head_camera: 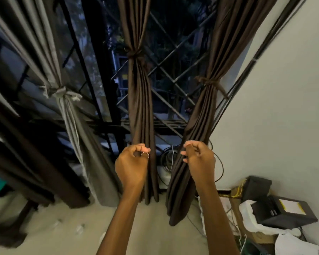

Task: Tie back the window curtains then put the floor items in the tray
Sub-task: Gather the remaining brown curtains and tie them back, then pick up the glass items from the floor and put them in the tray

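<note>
The left hand point(132, 162) is raised with its grip curled tight, thumb against forefinger, in front of the middle dark brown pleated curtain point(140, 100); whether it pinches a fold cannot be told. The right hand point(199, 159) keeps a loose, empty grip before the right brown curtain point(201, 115). Both brown curtains and the grey curtain point(68, 111) at left are knotted mid-height. Small pale blurred bits point(79, 229) lie on the beige floor point(155, 227).

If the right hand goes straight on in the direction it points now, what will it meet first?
Most likely the lower folds of the right brown curtain, which hangs tied just beyond the right hand. The black cable beside it is near too; depth is unclear.
</note>
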`<act>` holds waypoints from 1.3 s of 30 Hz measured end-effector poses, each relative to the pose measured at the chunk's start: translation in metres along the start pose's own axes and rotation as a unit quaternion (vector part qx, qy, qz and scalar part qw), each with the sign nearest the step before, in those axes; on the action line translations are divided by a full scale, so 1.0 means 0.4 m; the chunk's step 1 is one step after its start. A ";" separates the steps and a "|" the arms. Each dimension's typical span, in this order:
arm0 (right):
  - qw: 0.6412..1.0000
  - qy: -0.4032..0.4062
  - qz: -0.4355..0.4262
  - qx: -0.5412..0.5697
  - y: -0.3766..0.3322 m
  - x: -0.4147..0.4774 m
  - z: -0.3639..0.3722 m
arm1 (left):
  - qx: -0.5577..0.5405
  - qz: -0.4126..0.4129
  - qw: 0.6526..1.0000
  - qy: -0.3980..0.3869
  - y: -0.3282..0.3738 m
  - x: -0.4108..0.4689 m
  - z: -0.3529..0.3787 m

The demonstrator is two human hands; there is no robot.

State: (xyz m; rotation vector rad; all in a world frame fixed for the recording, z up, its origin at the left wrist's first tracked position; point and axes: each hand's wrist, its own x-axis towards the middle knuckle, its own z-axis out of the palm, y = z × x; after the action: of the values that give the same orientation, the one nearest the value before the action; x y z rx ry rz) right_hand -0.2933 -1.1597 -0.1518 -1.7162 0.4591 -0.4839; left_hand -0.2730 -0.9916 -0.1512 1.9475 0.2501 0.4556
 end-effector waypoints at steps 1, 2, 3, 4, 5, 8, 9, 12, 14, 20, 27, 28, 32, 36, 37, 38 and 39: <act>1.000 -0.015 0.008 0.000 0.014 -0.012 0.015 | 0.005 -0.013 1.000 0.001 -0.016 -0.009 -0.015; 0.999 -0.029 0.018 0.001 0.026 -0.024 0.029 | 0.009 -0.024 1.000 0.000 -0.033 -0.018 -0.030; 0.999 -0.044 0.026 0.002 0.036 -0.037 0.045 | 0.006 -0.035 0.999 0.000 -0.047 -0.025 -0.046; 0.998 -0.059 0.028 0.000 0.043 -0.049 0.060 | 0.001 -0.046 0.999 0.004 -0.060 -0.032 -0.063; 0.997 -0.074 0.027 -0.004 0.046 -0.061 0.075 | -0.001 -0.056 0.998 0.009 -0.071 -0.036 -0.081; 0.994 -0.111 0.016 -0.003 0.031 -0.092 0.121 | 0.006 -0.063 0.998 0.029 -0.095 -0.039 -0.140; 0.993 -0.119 0.011 0.001 0.024 -0.101 0.135 | 0.003 -0.064 0.997 0.035 -0.101 -0.040 -0.160; 0.991 -0.134 -0.001 0.006 -0.003 -0.132 0.179 | -0.008 -0.068 0.996 0.058 -0.121 -0.043 -0.225; 0.989 -0.145 -0.006 0.002 -0.022 -0.157 0.215 | -0.012 -0.072 0.994 0.078 -0.134 -0.040 -0.272; 0.981 -0.192 -0.014 0.005 -0.085 -0.281 0.359 | -0.043 -0.110 0.986 0.121 -0.203 -0.014 -0.438; 0.968 -0.251 -0.028 -0.016 -0.139 -0.530 0.575 | -0.009 -0.136 0.973 0.187 -0.310 0.027 -0.692; 0.967 -0.251 -0.031 -0.015 -0.144 -0.565 0.604 | -0.010 -0.138 0.972 0.190 -0.328 0.032 -0.727; 0.964 -0.259 -0.053 -0.020 -0.163 -0.680 0.705 | -0.038 -0.173 0.963 0.204 -0.394 0.050 -0.853; 0.954 -0.294 -0.047 -0.018 -0.176 -0.754 0.790 | -0.070 -0.205 0.950 0.223 -0.455 0.066 -0.947; 0.951 -0.304 -0.047 -0.016 -0.176 -0.767 0.810 | -0.069 -0.207 0.950 0.225 -0.469 0.071 -0.964; 0.948 -0.313 -0.051 -0.018 -0.175 -0.776 0.829 | -0.065 -0.209 0.949 0.226 -0.482 0.076 -0.979; 0.946 -0.320 -0.055 -0.024 -0.173 -0.782 0.847 | -0.061 -0.210 0.949 0.226 -0.493 0.082 -0.991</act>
State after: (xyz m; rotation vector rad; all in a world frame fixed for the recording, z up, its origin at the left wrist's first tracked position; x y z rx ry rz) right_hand -0.3647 -0.6991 -0.1667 -1.8353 -0.0973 0.0250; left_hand -0.4053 -0.5689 -0.1829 1.5883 0.8921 0.6104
